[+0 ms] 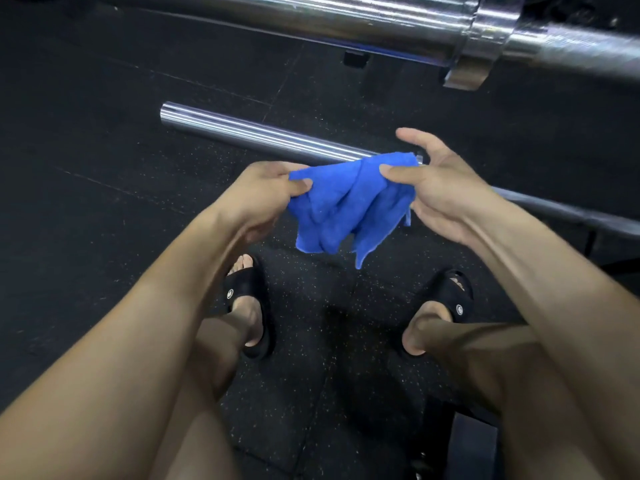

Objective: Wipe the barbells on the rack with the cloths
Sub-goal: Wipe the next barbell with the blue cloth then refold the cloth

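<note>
The black speckled rubber floor (104,188) fills most of the view. Across the top runs 1 thick chrome barbell (346,22), its collar at the upper right; a 2nd, thinner barbell (256,136) lies lower, just beyond the hands, its right part hidden behind the blue cloth (349,206). The cloth hangs bunched between both hands, probably being spread or refolded for a fresh wiping face before it meets the steel. The left hand (266,192) pinches its left corner between thumb and curled fingers; the right hand (436,192) pinches the top edge with thumb and forefinger, other fingers loose. Below, 2 black sandals (249,292) each carry a small round white logo, too small to read.
</note>
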